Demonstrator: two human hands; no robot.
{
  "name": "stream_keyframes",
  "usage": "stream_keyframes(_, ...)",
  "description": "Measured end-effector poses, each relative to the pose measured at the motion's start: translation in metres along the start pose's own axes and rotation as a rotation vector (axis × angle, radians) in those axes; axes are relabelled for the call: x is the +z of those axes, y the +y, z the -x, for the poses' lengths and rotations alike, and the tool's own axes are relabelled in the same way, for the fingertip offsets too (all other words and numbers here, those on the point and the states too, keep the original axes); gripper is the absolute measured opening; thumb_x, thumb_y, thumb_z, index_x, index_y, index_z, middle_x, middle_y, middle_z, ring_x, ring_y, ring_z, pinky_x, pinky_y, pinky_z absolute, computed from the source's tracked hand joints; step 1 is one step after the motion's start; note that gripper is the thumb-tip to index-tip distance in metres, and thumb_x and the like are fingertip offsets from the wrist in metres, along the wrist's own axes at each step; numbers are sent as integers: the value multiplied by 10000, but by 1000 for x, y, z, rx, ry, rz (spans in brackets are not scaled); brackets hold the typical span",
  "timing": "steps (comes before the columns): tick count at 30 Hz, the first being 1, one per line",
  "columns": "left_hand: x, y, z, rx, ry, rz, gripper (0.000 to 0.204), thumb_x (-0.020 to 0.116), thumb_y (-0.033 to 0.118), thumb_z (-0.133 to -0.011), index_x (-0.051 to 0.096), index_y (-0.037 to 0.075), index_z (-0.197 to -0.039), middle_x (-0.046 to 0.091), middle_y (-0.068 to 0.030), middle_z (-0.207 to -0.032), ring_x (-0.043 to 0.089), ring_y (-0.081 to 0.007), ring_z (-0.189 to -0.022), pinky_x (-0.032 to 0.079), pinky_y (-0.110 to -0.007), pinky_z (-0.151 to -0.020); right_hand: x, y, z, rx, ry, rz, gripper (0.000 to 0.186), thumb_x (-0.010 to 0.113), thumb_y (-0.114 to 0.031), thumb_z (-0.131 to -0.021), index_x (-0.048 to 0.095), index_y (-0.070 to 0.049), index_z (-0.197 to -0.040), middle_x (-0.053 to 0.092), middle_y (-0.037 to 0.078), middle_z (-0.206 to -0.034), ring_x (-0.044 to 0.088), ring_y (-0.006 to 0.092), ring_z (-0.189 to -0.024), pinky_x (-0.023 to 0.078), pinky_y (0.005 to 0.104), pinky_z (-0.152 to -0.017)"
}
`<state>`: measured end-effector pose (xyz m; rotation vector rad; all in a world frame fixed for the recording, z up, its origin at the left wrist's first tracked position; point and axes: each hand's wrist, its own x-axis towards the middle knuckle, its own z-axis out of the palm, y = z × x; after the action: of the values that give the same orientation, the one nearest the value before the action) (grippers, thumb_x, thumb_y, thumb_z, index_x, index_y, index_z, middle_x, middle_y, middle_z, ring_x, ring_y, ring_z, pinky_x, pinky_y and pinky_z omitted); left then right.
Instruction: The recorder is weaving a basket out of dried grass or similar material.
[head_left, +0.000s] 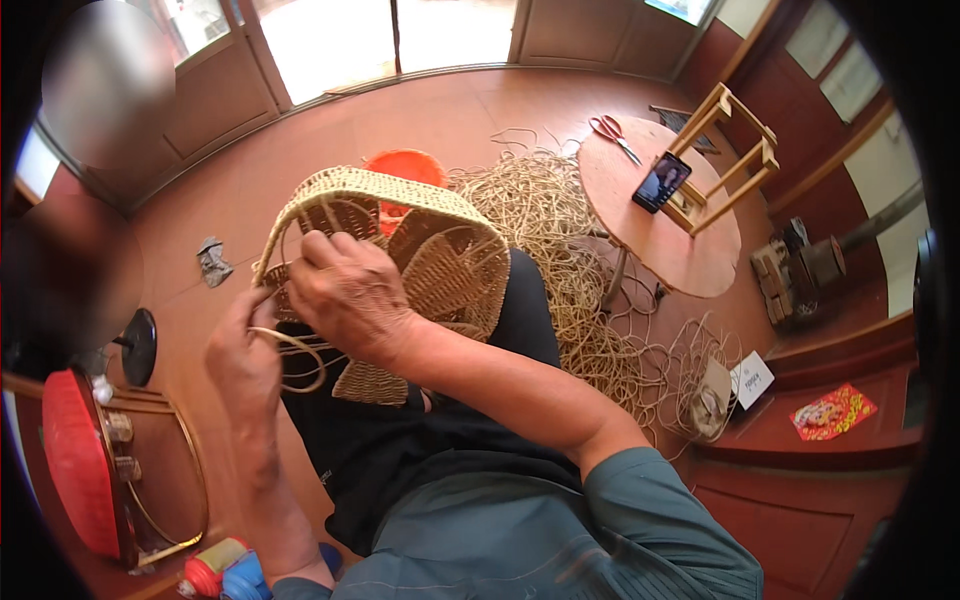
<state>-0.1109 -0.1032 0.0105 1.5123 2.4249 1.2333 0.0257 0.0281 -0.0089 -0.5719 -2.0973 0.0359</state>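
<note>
A woven straw basket (455, 275), pale at the rim and browner inside, rests tilted on my lap with openwork and loose strands at its left. My left hand (245, 350) is closed at the left edge of the basket, gripping a pale cord (312, 345) that loops downward. My right hand (350, 295) reaches over the basket's left part, fingers curled inward near the rim; what they hold is hidden.
An orange bucket (410, 164) and a tangled cord heap (520, 200) lie beyond the basket. A round table (690, 270) holds red-handled scissors (615, 140), a phone (661, 182) and a wooden frame (760, 140). A stove (795, 270) stands right, a red round object (75, 460) left.
</note>
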Motion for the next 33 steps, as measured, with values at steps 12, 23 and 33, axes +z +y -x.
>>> stream_keyframes(12,-70,50,43,-184,-160,286,417,530,85,-1182,590,-11,-1584,708,-138,-1412,664,-228,-1349,524,-342,-1131,12,-3,-2,-11,45,-53,294,776,-209,-823,714,-11,-1031,585,87,-985,642,245,-903,537,383,-771)
stream_keyframes(23,34,19,0,-164,-77,646,382,479,62,-1187,649,-58,-1507,730,-136,-1401,687,-213,-1288,531,-359,-1133,6,-1,-2,29,22,-102,199,788,-210,-829,716,-59,-937,620,101,-1022,664,272,-937,544,397,-798)
stream_keyframes(33,54,21,0,-114,70,770,175,438,-74,-1061,561,-9,-1167,640,-101,-1121,670,-164,-1007,597,-346,-947,-19,8,-1,40,-159,-252,291,699,-41,-963,712,-45,-1253,647,154,-1059,726,345,-929,613,464,-793)
